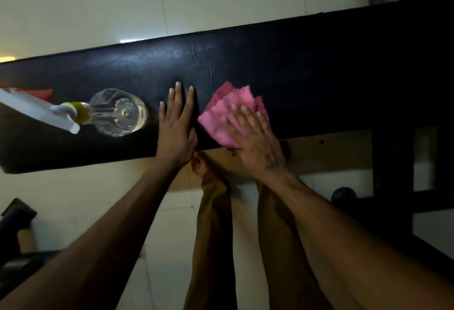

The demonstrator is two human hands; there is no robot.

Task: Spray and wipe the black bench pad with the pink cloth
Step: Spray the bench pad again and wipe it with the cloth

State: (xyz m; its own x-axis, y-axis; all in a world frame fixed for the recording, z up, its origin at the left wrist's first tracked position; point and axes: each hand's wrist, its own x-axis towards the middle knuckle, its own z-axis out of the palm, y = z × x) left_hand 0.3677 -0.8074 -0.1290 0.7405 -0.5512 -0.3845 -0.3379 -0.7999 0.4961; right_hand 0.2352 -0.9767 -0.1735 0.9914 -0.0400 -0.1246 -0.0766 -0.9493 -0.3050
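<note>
Across the middle of the view, from left edge to right, runs the black bench pad [282,63], a long narrow cushion of smooth, slightly glossy vinyl with a few shallow creases near its centre. It carries everything here. Standing on it toward the left end is a clear spray bottle [120,112], round-bodied, with a yellow-green collar and a white trigger head pointing left; a dip tube shows through the pale liquid.

The left hand [177,125] lies flat on the pad just right of the bottle, its fingers straight and close together, holding nothing. The right hand [253,135] presses down on the pink cloth [229,105] at the pad's near edge, fingers spread and straight over it. The cloth is soft, loosely folded, with ragged edges; its near corner hangs just past the edge.

Wiping looks under way, with most of the pad's right stretch probably not yet covered. The risks, as I judge them: a leftward sweep of the forearm could knock the bottle over, since it stands close to the left hand on a narrow cushion; and the cloth, held only by flat pressure, could slide off the near edge onto the tiled floor [98,2].
</note>
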